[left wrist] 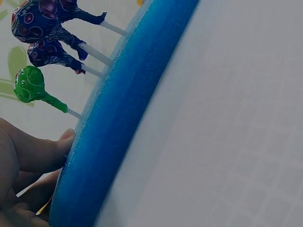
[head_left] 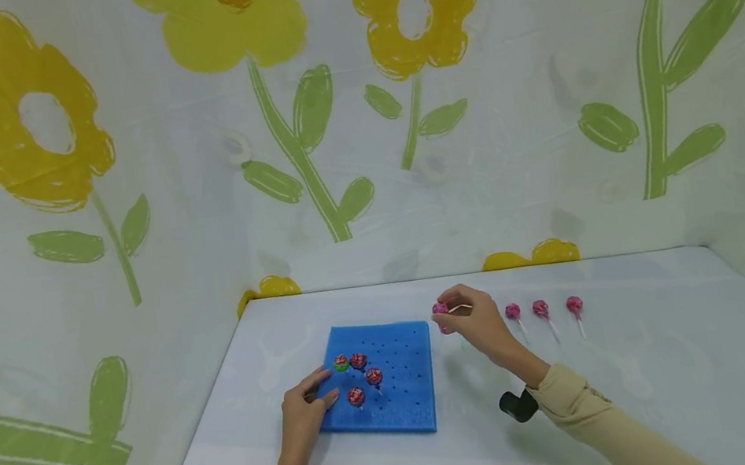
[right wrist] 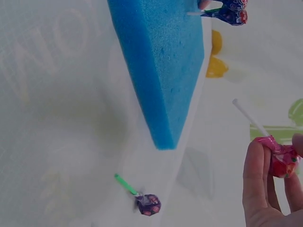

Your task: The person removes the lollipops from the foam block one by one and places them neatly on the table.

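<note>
A blue foam board with rows of small holes lies on the white table. Several lollipops stand in it, one green-wrapped and three red. My left hand rests against the board's left edge with fairly straight fingers touching the foam. My right hand is raised just right of the board's far corner and pinches a pink-red lollipop by its head, with the white stick pointing away. In the right wrist view that lollipop sits between my fingertips.
Three pink lollipops lie in a row on the table to the right of my right hand. Another lollipop with a green stick lies near the board's corner. Flower-print cloth walls close in the table at back and sides.
</note>
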`<state>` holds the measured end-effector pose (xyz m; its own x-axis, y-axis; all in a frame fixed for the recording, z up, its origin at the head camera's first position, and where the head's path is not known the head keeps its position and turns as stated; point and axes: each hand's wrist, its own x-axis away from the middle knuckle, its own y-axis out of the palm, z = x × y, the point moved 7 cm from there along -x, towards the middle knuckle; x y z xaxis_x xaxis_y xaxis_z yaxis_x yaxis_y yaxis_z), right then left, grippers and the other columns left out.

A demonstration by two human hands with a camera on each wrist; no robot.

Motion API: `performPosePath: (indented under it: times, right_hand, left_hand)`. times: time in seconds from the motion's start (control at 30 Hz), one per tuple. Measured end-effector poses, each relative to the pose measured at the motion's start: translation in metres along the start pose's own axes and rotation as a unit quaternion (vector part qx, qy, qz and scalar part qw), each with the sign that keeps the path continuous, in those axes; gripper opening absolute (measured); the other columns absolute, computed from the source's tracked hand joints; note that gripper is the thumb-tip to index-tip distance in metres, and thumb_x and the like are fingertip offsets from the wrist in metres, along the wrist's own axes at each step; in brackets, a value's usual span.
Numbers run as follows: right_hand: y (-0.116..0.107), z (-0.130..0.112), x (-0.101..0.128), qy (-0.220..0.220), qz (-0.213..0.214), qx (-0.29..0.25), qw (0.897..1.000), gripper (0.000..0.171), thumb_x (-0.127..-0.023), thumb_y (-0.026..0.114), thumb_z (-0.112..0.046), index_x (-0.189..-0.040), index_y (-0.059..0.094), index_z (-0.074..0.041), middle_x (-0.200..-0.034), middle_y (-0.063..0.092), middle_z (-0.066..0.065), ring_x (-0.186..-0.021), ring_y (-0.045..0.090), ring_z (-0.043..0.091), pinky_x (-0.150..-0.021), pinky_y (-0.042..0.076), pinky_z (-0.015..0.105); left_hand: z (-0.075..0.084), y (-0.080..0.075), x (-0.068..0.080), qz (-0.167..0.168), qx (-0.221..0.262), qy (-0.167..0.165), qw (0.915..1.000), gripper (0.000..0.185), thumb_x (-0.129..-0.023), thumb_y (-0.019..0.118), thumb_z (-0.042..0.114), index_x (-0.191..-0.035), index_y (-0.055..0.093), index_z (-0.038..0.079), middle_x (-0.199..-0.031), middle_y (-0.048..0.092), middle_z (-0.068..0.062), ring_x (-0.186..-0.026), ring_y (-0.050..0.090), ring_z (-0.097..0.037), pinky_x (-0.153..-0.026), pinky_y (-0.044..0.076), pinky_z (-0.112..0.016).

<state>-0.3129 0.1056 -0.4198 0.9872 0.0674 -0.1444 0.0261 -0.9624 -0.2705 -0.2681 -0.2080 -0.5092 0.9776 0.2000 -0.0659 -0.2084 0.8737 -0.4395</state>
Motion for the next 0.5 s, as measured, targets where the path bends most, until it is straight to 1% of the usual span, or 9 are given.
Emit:
performPosePath:
  times: [0.1,0.37,0.5]
  right_hand:
    - [-0.004,0.004,0.002,0.005,0.002,0.005,1.0,0.027,-0.086,0.07,-0.016,-0.109,0.061,-0.006,-0.099,0.064,0.01,-0.082,0.067,0.02,-0.074,0.056,0.028]
    - [-0.011,0.012,0.009,0.027,0.006,-0.002,1.0,0.026,-0.086,0.069,-0.012,-0.108,0.061,-0.003,-0.098,0.064,0.011,-0.081,0.067,0.021,-0.073,0.056,0.028]
    - [-0.013,0.02,0.013,0.042,0.008,0.003,0.999,0.026,-0.086,0.07,-0.014,-0.108,0.061,-0.004,-0.097,0.064,0.011,-0.08,0.067,0.021,-0.072,0.056,0.029]
  left_hand:
    - [-0.001,0.001,0.0,-0.001,0.004,-0.003,1.0,0.036,-0.081,0.071,0.003,-0.117,0.068,0.005,-0.13,0.058,-0.011,-0.126,0.047,-0.031,-0.095,0.044,-0.047]
    - [-0.002,0.001,-0.001,-0.008,0.003,-0.008,0.9999,0.036,-0.082,0.07,0.003,-0.118,0.067,0.006,-0.131,0.057,-0.011,-0.127,0.046,-0.032,-0.097,0.043,-0.047]
    - [0.001,0.001,-0.001,-0.011,-0.005,-0.002,0.9999,0.036,-0.082,0.07,0.003,-0.118,0.067,0.005,-0.132,0.056,-0.012,-0.128,0.045,-0.033,-0.098,0.042,-0.047]
